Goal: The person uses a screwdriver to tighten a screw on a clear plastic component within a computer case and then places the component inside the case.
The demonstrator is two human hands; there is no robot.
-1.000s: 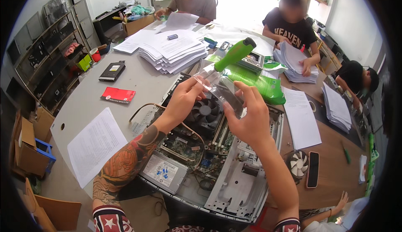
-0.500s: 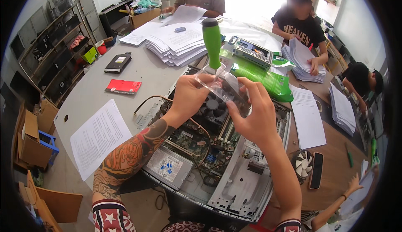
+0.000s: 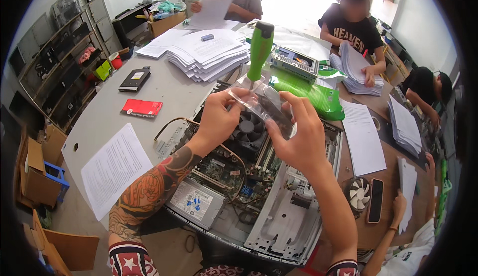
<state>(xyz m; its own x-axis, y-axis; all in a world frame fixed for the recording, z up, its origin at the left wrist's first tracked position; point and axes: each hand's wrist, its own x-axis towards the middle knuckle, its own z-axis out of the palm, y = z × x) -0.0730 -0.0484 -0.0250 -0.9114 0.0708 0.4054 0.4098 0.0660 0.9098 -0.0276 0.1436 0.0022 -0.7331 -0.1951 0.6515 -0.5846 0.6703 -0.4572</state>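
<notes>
My left hand (image 3: pixel 218 116) and my right hand (image 3: pixel 298 137) both hold a small clear plastic bag (image 3: pixel 263 105) above an open desktop computer case (image 3: pixel 279 226). A green-handled screwdriver (image 3: pixel 260 52) stands upright with its tip at the bag's top edge, by my left fingers. Below the bag sits the black cooler fan (image 3: pixel 247 129) on the green motherboard (image 3: pixel 219 169). A silver power supply (image 3: pixel 195 202) lies at the case's near left corner.
Stacks of paper (image 3: pixel 209 52), a red card (image 3: pixel 142 107), a black drive (image 3: pixel 134 79) and a printed sheet (image 3: pixel 115 169) lie on the grey table. A green bag (image 3: pixel 318 96), a loose fan (image 3: pixel 358 195) and a phone (image 3: pixel 375 200) lie right. Other people handle papers beyond.
The green screwdriver has swung from lying tilted to standing upright. Both hands with the bag have stayed over the fan, shifting slightly.
</notes>
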